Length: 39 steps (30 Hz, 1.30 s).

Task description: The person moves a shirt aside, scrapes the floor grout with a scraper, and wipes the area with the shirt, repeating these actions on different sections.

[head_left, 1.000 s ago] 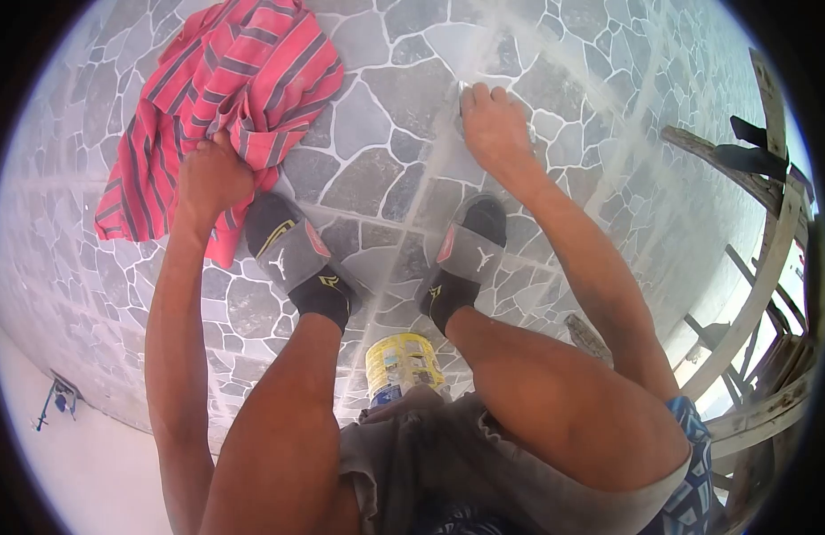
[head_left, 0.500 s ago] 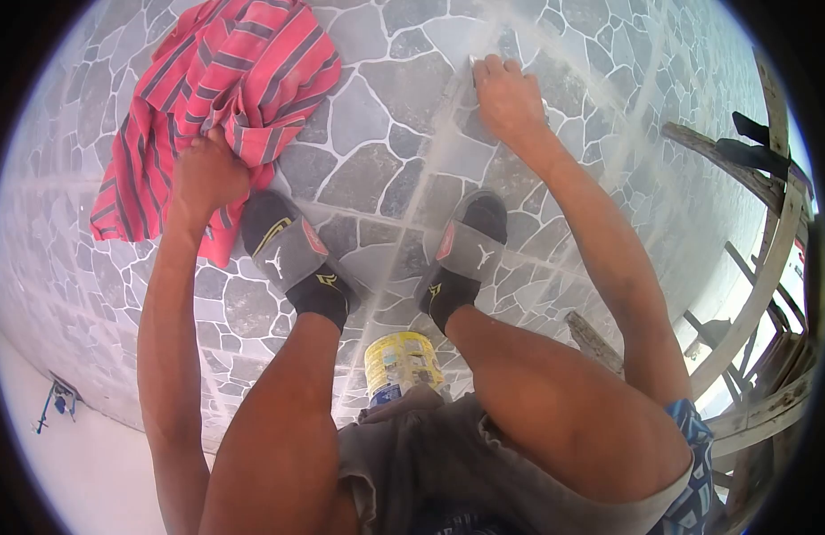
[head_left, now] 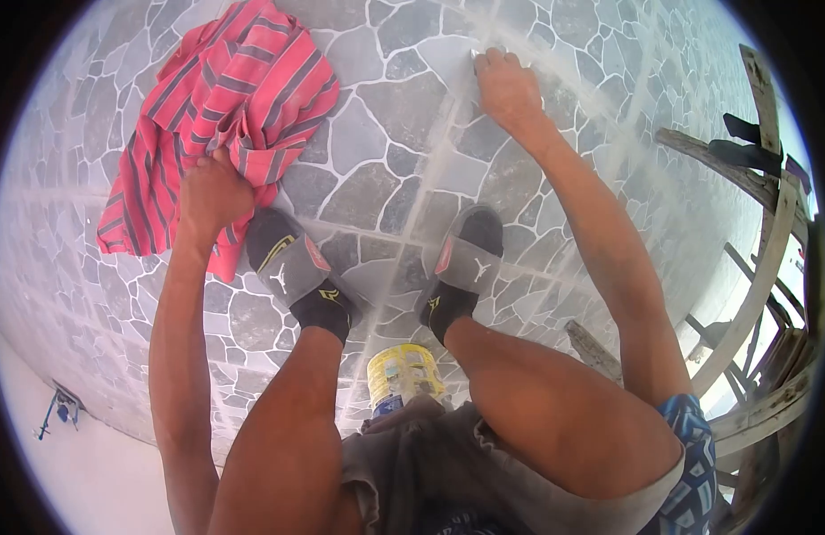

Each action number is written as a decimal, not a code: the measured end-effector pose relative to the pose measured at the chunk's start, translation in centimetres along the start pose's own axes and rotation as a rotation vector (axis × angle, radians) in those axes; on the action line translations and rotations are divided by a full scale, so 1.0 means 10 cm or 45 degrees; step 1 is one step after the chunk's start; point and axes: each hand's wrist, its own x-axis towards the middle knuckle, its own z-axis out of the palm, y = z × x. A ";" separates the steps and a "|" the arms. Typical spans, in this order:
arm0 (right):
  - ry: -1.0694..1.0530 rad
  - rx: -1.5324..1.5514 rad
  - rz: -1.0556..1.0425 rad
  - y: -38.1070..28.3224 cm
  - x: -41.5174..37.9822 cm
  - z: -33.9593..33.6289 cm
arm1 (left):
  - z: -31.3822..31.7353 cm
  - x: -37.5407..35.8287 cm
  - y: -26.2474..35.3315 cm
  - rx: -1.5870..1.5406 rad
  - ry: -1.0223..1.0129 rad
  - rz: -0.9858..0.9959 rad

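My left hand [head_left: 214, 194] is closed on the near part of a crumpled red cloth [head_left: 243, 80] with dark stripes, which lies on the floor at the upper left. Farther out, at the upper middle, my right hand [head_left: 509, 87] rests low over the stone-patterned tile floor [head_left: 386, 192]. Its fingers are bent round something small; only a pale, shiny edge shows beside the fingertips, too little to name. A whitish, dusty line runs along the tile joint near that hand.
My feet in grey slides [head_left: 292, 267] stand between the hands. A yellow bucket [head_left: 405, 370] is below, between my legs. Wooden poles [head_left: 756, 294] with dark cloth pieces stand at the right. A blue object [head_left: 63, 412] is at the lower left by a white surface.
The view has shifted slightly, so the feet, bucket and cloth appear a little lower. Both hands keep nearly the same places, the left still on the cloth.
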 end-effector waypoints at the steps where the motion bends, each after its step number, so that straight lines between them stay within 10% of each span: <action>1: -0.021 -0.019 -0.040 -0.14 -0.18 -0.01 | -0.01 0.02 0.00 -0.001 -0.001 -0.002; 18: -0.039 -0.007 0.106 0.24 0.29 0.09 | 0.07 0.01 -0.06 -0.045 0.052 0.070; 27: -0.599 1.336 0.488 1.21 0.50 -0.31 | 0.10 -0.02 -0.05 -0.038 0.121 0.085; 39: -0.164 1.924 1.001 0.75 0.13 0.37 | 0.11 0.01 -0.08 0.006 0.083 0.087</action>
